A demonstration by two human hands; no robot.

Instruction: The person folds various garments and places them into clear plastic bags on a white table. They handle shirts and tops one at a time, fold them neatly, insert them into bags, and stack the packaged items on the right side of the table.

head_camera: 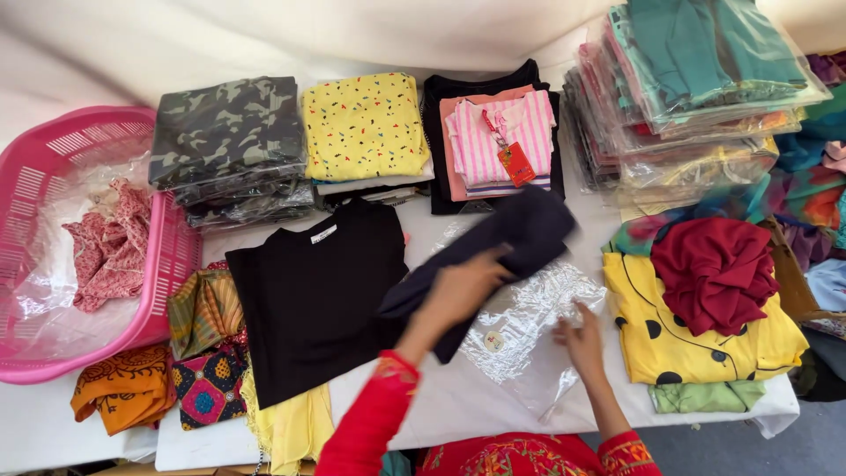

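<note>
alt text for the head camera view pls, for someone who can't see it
A person's left hand lifts a folded dark navy garment over a white table while the right hand presses on a clear plastic bag. Around them lie a flat black t-shirt, stacks of folded clothes, and a pink plastic basket.

One pink basket; two hands; roughly four folded stacks behind.

We see a pink basket, camo-print stack, yellow speckled shirt, pink-striped top, plain black tee, dark navy garment, maroon cloth on a yellow black-dotted shirt.
</note>
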